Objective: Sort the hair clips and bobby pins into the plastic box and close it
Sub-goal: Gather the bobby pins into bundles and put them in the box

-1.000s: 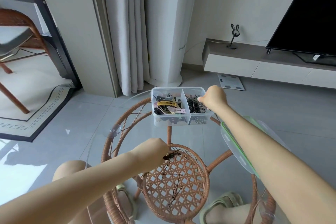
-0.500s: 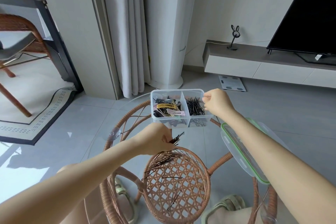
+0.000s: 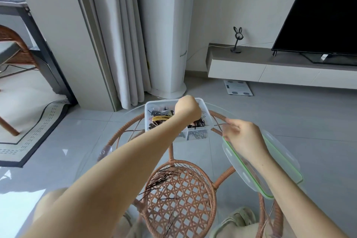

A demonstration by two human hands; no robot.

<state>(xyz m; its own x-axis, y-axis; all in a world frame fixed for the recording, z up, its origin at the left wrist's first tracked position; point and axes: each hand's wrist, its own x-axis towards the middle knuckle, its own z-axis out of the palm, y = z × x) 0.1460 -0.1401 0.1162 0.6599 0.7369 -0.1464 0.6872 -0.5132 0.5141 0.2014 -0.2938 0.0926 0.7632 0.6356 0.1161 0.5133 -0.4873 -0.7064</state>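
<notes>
A clear two-compartment plastic box (image 3: pixel 199 135) stands at the far side of the glass-topped rattan table (image 3: pixel 108 150). Coloured hair clips (image 3: pixel 160 118) fill its left compartment and black bobby pins (image 3: pixel 197 123) lie in the right one. My left hand (image 3: pixel 187 109) hovers over the right compartment, closed on a small bunch of bobby pins. My right hand (image 3: pixel 243 137) is to the right of the box, off it, fingers loosely curled and holding nothing. Under that hand lies the clear, green-rimmed lid (image 3: pixel 289 162). More loose bobby pins (image 3: pixel 160 178) are scattered on the glass near me.
Below the glass sits a woven rattan shelf (image 3: pixel 185 199). Beyond the table are a white curtain (image 3: pixel 119 44), a white column unit (image 3: pixel 166 35), a bathroom scale (image 3: pixel 238 87) on the floor and a low TV stand (image 3: pixel 270 63). A wooden chair (image 3: pixel 11 48) is at left.
My left hand rose from the loose pile with bobby pins and moved forward over the box's right compartment. My right hand let go of the box edge and drew back to the right.
</notes>
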